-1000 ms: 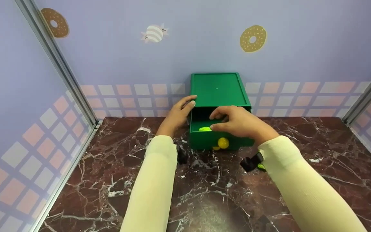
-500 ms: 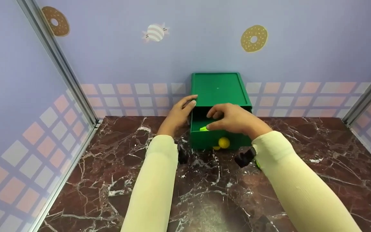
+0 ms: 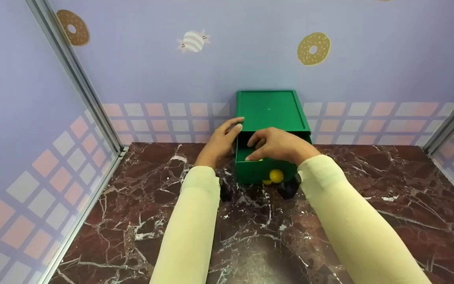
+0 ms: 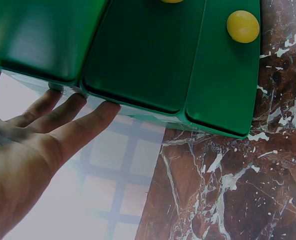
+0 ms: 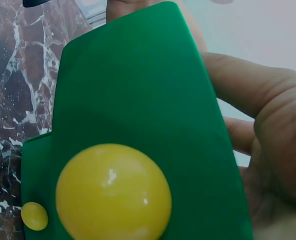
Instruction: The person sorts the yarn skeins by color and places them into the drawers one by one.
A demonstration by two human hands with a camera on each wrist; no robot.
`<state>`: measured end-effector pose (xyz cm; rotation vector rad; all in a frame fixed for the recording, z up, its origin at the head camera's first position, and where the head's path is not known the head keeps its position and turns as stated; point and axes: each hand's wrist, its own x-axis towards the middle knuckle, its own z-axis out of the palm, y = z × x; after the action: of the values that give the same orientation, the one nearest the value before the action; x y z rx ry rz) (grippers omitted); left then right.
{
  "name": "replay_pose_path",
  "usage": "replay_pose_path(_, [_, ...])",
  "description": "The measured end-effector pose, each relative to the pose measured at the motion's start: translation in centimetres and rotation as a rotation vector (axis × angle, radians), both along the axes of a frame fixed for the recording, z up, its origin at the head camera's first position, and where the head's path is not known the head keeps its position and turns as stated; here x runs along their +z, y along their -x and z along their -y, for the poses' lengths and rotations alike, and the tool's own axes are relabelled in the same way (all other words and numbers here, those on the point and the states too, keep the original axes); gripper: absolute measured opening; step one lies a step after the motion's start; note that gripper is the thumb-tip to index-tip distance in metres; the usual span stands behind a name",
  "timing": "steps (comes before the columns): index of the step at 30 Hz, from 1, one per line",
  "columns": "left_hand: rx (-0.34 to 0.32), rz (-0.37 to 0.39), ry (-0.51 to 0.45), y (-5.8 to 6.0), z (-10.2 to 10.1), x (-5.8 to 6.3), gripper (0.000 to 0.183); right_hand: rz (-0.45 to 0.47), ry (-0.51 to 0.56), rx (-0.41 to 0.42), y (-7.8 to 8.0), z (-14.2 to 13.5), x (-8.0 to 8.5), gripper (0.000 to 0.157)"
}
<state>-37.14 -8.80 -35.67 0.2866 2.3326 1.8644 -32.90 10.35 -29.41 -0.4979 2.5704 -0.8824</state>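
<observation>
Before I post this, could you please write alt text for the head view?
A person's right hand is at the open drawer of a green box, while the left hand touches its left side. The box stands on a marbled table by a wall.

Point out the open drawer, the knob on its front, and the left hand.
open drawer (image 5: 137, 85): right wrist view, on its green front panel
knob (image 5: 112, 192): right wrist view, middle of its yellow face
left hand (image 3: 221, 141): head view, on the back of the hand
</observation>
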Motion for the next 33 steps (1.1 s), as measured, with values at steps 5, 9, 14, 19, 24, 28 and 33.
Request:
replay_pose_path(5, [-0.001,0.013,-0.024,-0.11,-0.05,0.17,0.038,0.038,-0.042,0.013,0.47,0.11,0.06,0.049])
replay_pose_path(9, [-0.003,-0.002,-0.009,0.01,-0.1,0.07,0.039,0.048,-0.087,0.024,0.78,0.16,-0.07,0.046])
replay_pose_path(14, [-0.013,0.004,-0.031,0.1,-0.24,-0.13,0.039,0.056,-0.123,0.037,0.91,0.17,-0.29,0.041])
replay_pose_path(19, [-0.008,0.014,-0.04,0.03,-0.39,-0.15,0.038,0.055,-0.136,0.054,0.87,0.04,-0.23,0.04])
replay_pose_path(24, [0.005,-0.029,0.04,0.05,-0.48,-0.12,0.039,0.066,-0.117,0.056,0.78,-0.2,-0.23,0.04])
replay_pose_path(28, [0.001,-0.031,0.038,0.09,-0.48,-0.23,0.039,0.057,-0.088,0.056,0.78,-0.32,-0.35,0.038])
replay_pose_path(33, [-0.002,-0.004,-0.021,0.04,-0.63,-0.36,0.039,0.034,-0.074,0.039,0.76,-0.53,-0.37,0.034])
